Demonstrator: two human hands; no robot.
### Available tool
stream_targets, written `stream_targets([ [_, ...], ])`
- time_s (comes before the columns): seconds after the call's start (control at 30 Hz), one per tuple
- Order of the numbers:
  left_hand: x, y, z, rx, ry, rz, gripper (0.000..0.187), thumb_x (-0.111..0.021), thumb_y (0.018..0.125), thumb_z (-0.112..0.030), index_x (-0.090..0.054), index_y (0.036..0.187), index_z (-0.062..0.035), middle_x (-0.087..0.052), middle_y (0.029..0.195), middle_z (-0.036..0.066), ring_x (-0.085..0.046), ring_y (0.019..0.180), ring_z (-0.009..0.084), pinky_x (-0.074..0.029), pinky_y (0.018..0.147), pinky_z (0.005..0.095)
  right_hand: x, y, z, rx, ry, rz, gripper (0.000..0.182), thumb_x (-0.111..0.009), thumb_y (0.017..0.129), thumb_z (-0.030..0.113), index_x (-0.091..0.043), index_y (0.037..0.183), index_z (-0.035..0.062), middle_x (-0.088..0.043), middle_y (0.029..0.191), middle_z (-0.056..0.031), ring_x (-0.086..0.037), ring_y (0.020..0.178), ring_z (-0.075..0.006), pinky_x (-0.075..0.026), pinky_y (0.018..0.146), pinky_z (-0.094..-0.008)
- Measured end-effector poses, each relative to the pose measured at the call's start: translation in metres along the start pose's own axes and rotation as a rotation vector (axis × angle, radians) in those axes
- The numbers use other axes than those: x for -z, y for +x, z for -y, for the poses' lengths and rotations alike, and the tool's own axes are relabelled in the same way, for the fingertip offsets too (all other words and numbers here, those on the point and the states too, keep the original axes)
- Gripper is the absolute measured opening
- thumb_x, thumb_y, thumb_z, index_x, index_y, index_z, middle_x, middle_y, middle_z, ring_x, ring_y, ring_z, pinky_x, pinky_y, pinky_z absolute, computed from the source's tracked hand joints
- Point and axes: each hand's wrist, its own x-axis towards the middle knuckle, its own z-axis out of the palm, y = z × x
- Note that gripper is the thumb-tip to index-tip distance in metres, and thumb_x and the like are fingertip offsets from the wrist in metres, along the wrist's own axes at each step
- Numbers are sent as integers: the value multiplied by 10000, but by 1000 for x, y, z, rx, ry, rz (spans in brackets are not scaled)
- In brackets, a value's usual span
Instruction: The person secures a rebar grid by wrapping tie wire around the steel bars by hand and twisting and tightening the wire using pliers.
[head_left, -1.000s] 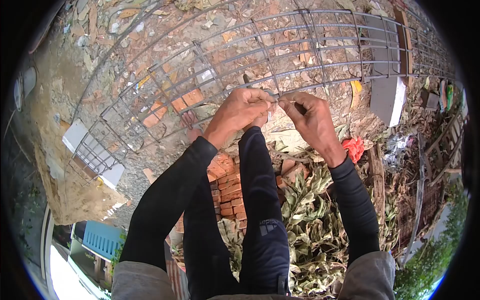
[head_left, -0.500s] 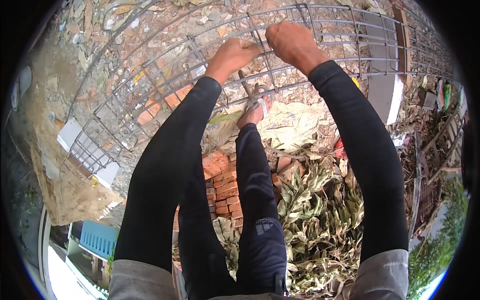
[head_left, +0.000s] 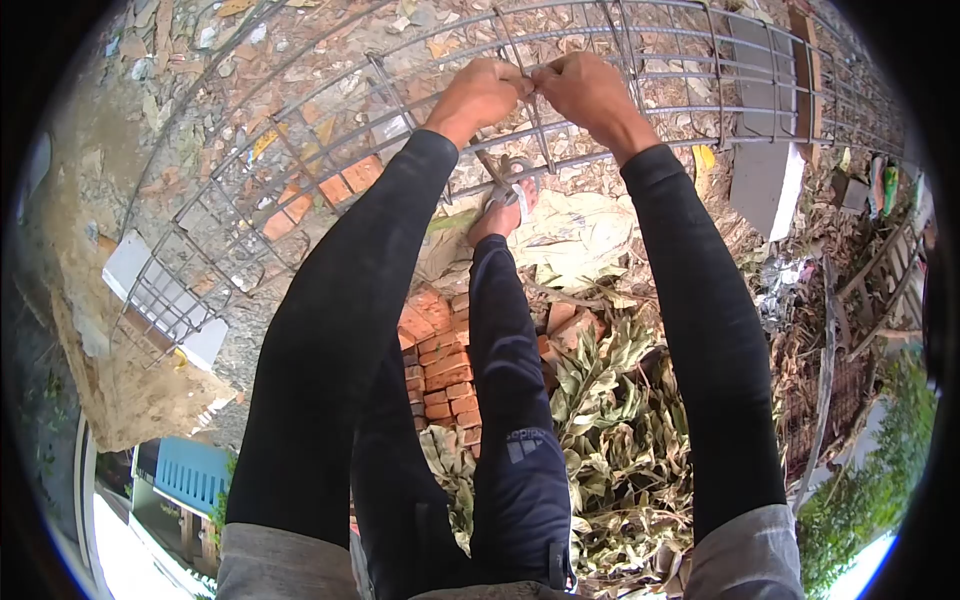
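Through the head camera I see the left hand [head_left: 480, 98] and the right hand [head_left: 588, 92] meeting over the rebar cage [head_left: 717, 75], their fingertips close together beside one of its crossbars. Both hands are bent into a pinch, thumb against fingers; whatever they grip looks like something thin, perhaps wire, but it is too small for me to be certain.

The cage curves across the upper part of my view, above the rubble-strewn ground [head_left: 225, 130], its left end over a pale slab [head_left: 200, 340] and its right part over a gray board [head_left: 760, 190]. Loose bricks [head_left: 350, 178] lie beneath its bars, left of the hands.

Below the hands I see a sandaled foot [head_left: 525, 200] near the cage's lower edge, next to a crumpled pale sheet [head_left: 585, 235]. Nearer me, stacked bricks [head_left: 445, 375] sit between the legs, with dried leaves [head_left: 640, 450] to their right.
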Motion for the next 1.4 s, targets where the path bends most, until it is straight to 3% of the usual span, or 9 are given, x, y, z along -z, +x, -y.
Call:
stream_targets([
  [0.13,2,-1,-1,48,-31,16,365,-752,952,-391,-803,1072,-50,-776,915,121,-721,871,224,-543,811,385,-49,-30,-25,-323,963,-86,259,-682,988,237,-708,1110,9,-701,790,-72,-667,695,-196,-524,631,-354],
  [0.27,4,-3,1,51,-121,41,404,-757,953,-397,-786,1120,-30,-773,903,100,-714,856,201,-544,798,379,-54,-29,-36,-364,1195,151,211,-667,1005,238,-685,998,28,-579,760,6,-494,638,-114,-413,550,-302],
  [0.5,11,-5,-3,7,-18,117,499,-688,989,-488,-750,1167,-25,-747,1005,126,-689,979,207,-499,930,371,-19,-4,-31,-157,312,137,324,-651,975,311,-770,978,10,-558,680,-21,-511,633,-97,-406,557,-272],
  [0.63,10,-3,-10,37,107,75,596,-622,977,-596,-785,966,-23,-745,849,188,-723,845,301,-535,828,424,-23,3,-11,45,-274,-118,345,-616,958,318,-777,1017,18,-757,883,-224,-746,873,-369,-570,790,-457],
  [0.9,-2,10,6,-80,165,-10,660,-598,977,-595,-757,880,38,-714,836,300,-713,844,464,-549,805,499,-24,-24,13,56,-458,-155,347,-602,1000,369,-761,1133,91,-754,1030,-241,-727,998,-424,-566,924,-526],
  [1.0,-2,12,4,-54,194,8,621,-593,957,-608,-807,905,-27,-729,764,167,-686,722,293,-524,726,418,-17,-25,17,51,-445,-207,316,-600,994,328,-771,1076,76,-753,1019,-251,-729,995,-428,-567,912,-530],
  [1.2,6,-1,-13,-13,237,47,584,-609,956,-500,-742,887,65,-714,917,319,-708,918,463,-534,863,524,-21,-59,33,-32,-199,-316,305,-619,951,240,-780,1043,-3,-754,942,-264,-740,931,-462,-586,859,-510],
  [1.3,2,6,-6,-54,273,24,561,-614,953,-483,-745,910,60,-722,941,313,-707,948,458,-535,884,517,-61,-71,20,23,294,-461,290,-607,953,194,-790,1096,19,-747,885,-266,-740,903,-460,-587,848,-496],
  [1.4,4,4,-11,-4,268,25,534,-625,955,-479,-760,937,38,-728,969,306,-703,980,454,-533,914,506,-104,-76,7,48,25,-347,353,-593,972,168,-731,1289,97,-757,998,-231,-731,898,-439,-579,823,-517],
])
